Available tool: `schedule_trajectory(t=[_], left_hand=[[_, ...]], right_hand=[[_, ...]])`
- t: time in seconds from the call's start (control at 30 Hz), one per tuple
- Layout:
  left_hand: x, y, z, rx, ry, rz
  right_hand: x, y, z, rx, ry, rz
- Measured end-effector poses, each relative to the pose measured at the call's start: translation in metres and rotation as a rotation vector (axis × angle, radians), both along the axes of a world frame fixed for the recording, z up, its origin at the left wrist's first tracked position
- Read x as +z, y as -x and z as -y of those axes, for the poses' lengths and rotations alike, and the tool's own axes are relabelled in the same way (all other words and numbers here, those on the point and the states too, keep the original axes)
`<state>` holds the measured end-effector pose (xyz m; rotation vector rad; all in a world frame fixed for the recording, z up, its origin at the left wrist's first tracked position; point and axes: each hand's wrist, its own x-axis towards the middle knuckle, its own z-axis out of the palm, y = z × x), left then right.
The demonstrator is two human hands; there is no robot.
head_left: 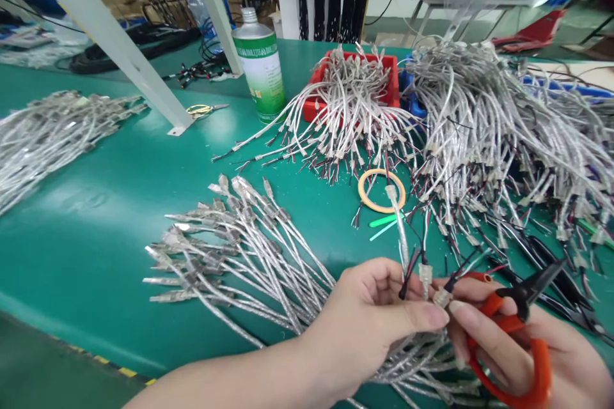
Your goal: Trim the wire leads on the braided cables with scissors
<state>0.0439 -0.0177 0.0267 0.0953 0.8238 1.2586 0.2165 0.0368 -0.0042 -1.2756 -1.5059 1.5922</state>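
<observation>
My left hand (364, 316) is closed, thumb and fingers pinching the end of a clear-jacketed cable (442, 297) whose thin dark, red and green wires fan out at the tip. My right hand (508, 348) holds orange-handled scissors (541, 370), their dark blades pointing up and right, away from the cable. Its thumb and fingertips also meet the cable end beside my left thumb. Other stripped cable ends (425, 275) stand up just behind the fingers. Beneath both hands runs a bundle of silvery cables (268, 249) with plugs at the far left end.
A red bin (393, 77) overflows with cables, beside a larger cable heap (470, 115) on the right. Behind the hands lie a tape roll (403, 195) and black-handled pliers (556, 268). A green-and-white can (261, 70) stands near a metal post (119, 45). More cables (57, 134) lie left.
</observation>
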Motion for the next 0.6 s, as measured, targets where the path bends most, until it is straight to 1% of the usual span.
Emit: schedule_trajectory(t=[0.1, 0.17, 0.23, 0.33, 0.43, 0.5, 0.6], left_hand=[[-0.002, -0.001, 0.001, -0.012, -0.020, -0.052], [-0.002, -0.002, 0.002, -0.015, -0.033, -0.068], [-0.001, -0.002, 0.002, -0.007, -0.040, -0.055], [0.003, 0.001, 0.000, 0.084, -0.028, -0.047], [0.006, 0.008, -0.003, 0.165, -0.014, -0.018], [0.007, 0.012, -0.005, 0.155, 0.004, 0.038], [0.006, 0.016, -0.005, 0.048, 0.040, 0.028]], right_hand=[[0.001, -0.004, -0.003, 0.057, 0.078, -0.036], [0.000, -0.005, -0.002, 0.049, 0.107, -0.061], [0.001, -0.003, 0.001, 0.038, 0.176, -0.128], [0.006, 0.006, 0.006, 0.003, 0.255, -0.244], [0.014, 0.017, 0.007, -0.064, 0.247, -0.262], [0.019, 0.021, 0.008, -0.084, 0.262, -0.244], [0.025, 0.025, 0.012, -0.068, 0.343, -0.184]])
